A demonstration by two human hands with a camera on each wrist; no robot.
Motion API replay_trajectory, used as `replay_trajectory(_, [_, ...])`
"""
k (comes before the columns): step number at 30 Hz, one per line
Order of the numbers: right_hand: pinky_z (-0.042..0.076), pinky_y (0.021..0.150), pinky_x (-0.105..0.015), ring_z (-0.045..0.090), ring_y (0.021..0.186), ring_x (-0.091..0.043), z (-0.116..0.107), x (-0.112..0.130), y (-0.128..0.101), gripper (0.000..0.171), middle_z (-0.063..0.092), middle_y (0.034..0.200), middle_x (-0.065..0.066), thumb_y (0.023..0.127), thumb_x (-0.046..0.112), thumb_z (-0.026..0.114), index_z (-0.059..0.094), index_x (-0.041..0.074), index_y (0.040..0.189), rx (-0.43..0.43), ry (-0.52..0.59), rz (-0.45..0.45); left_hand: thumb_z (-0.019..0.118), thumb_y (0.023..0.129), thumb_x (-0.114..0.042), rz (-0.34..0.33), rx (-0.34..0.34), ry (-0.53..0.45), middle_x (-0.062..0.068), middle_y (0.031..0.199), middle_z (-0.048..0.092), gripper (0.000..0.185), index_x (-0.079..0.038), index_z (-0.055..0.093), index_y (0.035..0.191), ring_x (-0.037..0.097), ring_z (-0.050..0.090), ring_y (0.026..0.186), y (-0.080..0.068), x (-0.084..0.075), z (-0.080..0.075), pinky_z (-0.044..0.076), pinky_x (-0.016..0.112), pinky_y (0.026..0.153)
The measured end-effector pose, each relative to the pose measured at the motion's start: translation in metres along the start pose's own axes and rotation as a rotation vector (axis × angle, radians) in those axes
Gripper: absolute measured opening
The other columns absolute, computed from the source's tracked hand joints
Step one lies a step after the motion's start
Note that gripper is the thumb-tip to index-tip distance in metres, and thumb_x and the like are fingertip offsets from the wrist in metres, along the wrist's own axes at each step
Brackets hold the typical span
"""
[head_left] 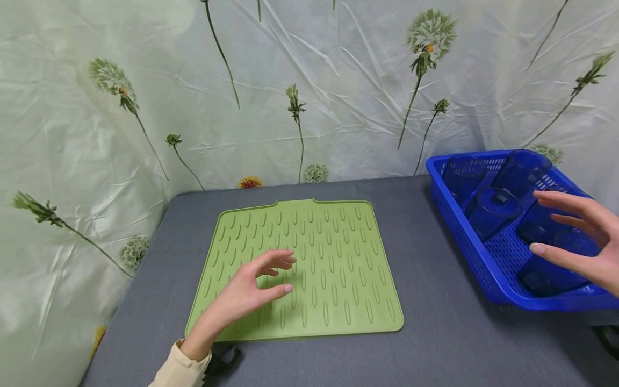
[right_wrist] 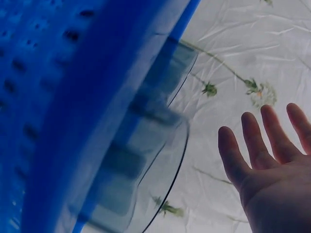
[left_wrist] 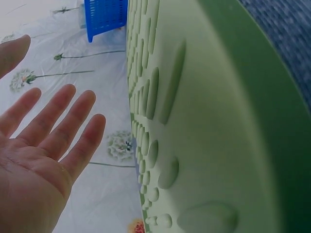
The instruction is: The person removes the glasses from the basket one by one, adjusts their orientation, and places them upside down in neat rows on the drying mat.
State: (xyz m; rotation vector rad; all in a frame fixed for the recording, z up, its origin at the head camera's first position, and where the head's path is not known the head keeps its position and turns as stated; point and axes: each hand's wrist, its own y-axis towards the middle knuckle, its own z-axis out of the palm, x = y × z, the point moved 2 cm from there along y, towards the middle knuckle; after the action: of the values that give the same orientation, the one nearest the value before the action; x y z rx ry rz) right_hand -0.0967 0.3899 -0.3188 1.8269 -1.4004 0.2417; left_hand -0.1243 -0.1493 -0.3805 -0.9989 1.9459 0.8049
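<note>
Grey table: spread right hand [head_left: 577, 236] hovers seemingly just above basket's [head_left: 488, 269] glasses [head_left: 493, 212].

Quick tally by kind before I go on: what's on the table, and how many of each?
Green ridged mat: 1
Blue basket: 1
Clear glasses in the basket, at least as many as I can make out: 5
Total: 7
Left hand hovers over the mat; right hand over the basket. Both hold nothing.
</note>
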Motion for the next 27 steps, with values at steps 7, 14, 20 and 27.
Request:
replay_trajectory(7, [0.018, 0.109, -0.014, 0.030, 0.135, 0.006, -0.008, -0.018, -0.009, 0.085, 0.038, 0.152, 0.008, 0.081, -0.014, 0.071, 0.038, 0.018, 0.152, -0.023, -0.052, 0.079, 0.079, 0.085, -0.018, -0.011, 0.004, 0.011, 0.002, 0.127, 0.063, 0.058, -0.031, 0.053, 0.135, 0.013, 0.059, 0.115, 0.000, 0.000, 0.000, 0.050, 0.040, 0.096])
replay_trajectory(14, [0.008, 0.109, -0.012, 0.022, 0.130, 0.016, -0.011, -0.023, -0.015, 0.085, 0.030, 0.151, 0.021, 0.085, -0.005, 0.071, 0.031, 0.023, 0.155, -0.028, -0.130, 0.146, 0.079, 0.085, -0.018, -0.021, 0.010, 0.021, 0.001, 0.127, 0.063, 0.059, -0.032, 0.053, 0.136, 0.013, 0.059, 0.114, -0.001, 0.001, 0.001, 0.050, 0.038, 0.097])
replay_trajectory(20, [0.005, 0.114, -0.025, 0.016, 0.142, 0.002, -0.012, -0.031, -0.023, 0.089, 0.026, 0.159, -0.015, 0.082, 0.001, 0.074, 0.027, 0.013, 0.156, -0.035, -0.198, 0.222, 0.079, 0.085, -0.018, -0.025, 0.009, 0.031, 0.001, 0.127, 0.063, 0.060, -0.033, 0.052, 0.137, 0.011, 0.059, 0.115, -0.001, 0.001, 0.001, 0.049, 0.038, 0.097])
replay_trajectory(27, [0.004, 0.115, -0.063, 0.013, 0.148, -0.034, -0.020, -0.121, -0.039, 0.108, 0.020, 0.161, -0.014, 0.072, 0.017, 0.086, 0.022, 0.027, 0.157, -0.006, -0.259, 0.256, 0.079, 0.085, -0.016, -0.037, 0.009, 0.039, -0.001, 0.129, 0.062, 0.062, -0.035, 0.051, 0.137, 0.010, 0.058, 0.115, -0.003, 0.002, 0.002, 0.048, 0.043, 0.099])
